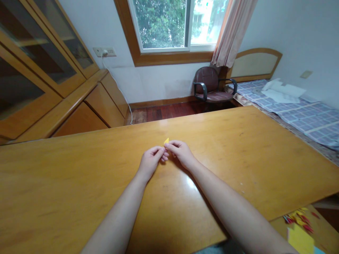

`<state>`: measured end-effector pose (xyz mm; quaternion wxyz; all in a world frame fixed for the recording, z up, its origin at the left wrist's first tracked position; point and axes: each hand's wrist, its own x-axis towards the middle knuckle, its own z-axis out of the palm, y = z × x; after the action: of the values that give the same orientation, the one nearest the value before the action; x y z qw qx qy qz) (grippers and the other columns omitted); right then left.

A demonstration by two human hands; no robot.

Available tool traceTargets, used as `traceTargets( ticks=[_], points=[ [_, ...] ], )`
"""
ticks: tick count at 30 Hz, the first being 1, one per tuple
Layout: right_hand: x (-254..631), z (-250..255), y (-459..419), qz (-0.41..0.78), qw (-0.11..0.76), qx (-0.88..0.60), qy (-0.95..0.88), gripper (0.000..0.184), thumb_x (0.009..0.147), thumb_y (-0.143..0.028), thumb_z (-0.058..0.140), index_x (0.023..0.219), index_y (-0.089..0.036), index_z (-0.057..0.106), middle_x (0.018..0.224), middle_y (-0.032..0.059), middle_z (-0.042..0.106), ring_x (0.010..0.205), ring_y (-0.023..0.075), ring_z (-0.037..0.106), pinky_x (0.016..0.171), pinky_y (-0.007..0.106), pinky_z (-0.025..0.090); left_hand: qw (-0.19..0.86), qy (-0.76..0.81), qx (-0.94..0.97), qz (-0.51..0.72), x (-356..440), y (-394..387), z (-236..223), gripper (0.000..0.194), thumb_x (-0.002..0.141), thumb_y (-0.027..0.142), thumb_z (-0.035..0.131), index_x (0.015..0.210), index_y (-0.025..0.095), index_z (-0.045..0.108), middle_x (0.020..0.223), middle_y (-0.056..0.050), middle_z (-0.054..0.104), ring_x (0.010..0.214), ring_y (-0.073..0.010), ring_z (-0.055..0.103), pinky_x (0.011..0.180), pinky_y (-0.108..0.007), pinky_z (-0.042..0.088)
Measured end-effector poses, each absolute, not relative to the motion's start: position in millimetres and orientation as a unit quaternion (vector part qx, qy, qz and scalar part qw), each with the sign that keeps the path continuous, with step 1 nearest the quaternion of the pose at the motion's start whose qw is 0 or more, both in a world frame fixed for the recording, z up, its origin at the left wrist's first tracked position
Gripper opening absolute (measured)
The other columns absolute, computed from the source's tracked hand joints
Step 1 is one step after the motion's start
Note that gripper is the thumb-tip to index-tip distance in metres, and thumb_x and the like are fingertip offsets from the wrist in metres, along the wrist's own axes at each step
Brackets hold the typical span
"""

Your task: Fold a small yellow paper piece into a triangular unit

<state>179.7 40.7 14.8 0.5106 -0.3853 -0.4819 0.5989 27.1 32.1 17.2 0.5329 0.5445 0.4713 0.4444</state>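
Observation:
A small folded piece of yellow paper (166, 141) is pinched between my two hands, just above the wooden table (106, 183). Its pointed tip sticks up past my fingers, while the lower part is hidden by them. My left hand (153, 157) is closed, thumb and fingertips together at the paper's lower left. From the right side, my right hand (180, 151) grips the same piece between thumb and index finger. The fingertips of both hands nearly meet.
At the lower right, a lower surface holds yellow paper sheets (300, 240) and a pile of small yellow and red folded pieces (300, 219). Beyond the table stand a brown armchair (208, 83) and a bed (288, 106). A wooden cabinet (79, 102) lines the left.

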Motion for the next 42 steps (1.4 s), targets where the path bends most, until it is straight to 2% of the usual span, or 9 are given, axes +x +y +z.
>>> traceTargets(
  ticks=[10,20,28,42],
  points=[
    [180,17,40,0.586,0.537,-0.414,-0.444,0.031,0.074,-0.042,0.073,0.061,-0.016,0.062,0.055,-0.0047,0.048,0.053,0.0090,0.037,0.054,0.026,0.027,0.557,0.465,0.537,0.430,28,32,17,0.032,0.076,0.046,0.072,0.076,0.015,0.070,0.071,-0.005,0.071,0.060,-0.0144,0.063,0.062,-0.027,0.052],
    [181,19,38,0.580,0.536,-0.420,-0.446,0.031,0.074,-0.045,0.072,0.065,-0.017,0.064,0.055,-0.0048,0.047,0.054,0.0094,0.036,0.053,0.026,0.026,0.556,0.462,0.532,0.440,27,34,11,0.029,0.077,0.043,0.074,0.076,0.014,0.070,0.070,-0.005,0.072,0.062,-0.0136,0.064,0.063,-0.026,0.052],
    [182,15,41,0.561,0.546,-0.427,-0.452,0.031,0.076,-0.046,0.071,0.065,-0.018,0.063,0.055,-0.0049,0.043,0.055,0.0101,0.036,0.053,0.026,0.026,0.578,0.448,0.504,0.459,24,35,7,0.032,0.077,0.045,0.073,0.083,0.014,0.071,0.077,-0.008,0.073,0.065,-0.0165,0.067,0.062,-0.028,0.054],
    [182,16,41,0.560,0.547,-0.431,-0.449,0.030,0.075,-0.045,0.071,0.065,-0.017,0.063,0.056,-0.0051,0.044,0.055,0.0102,0.035,0.054,0.026,0.026,0.564,0.463,0.512,0.453,25,35,9,0.026,0.077,0.040,0.074,0.077,0.015,0.068,0.070,-0.004,0.071,0.059,-0.0126,0.062,0.061,-0.025,0.051]
  ],
)
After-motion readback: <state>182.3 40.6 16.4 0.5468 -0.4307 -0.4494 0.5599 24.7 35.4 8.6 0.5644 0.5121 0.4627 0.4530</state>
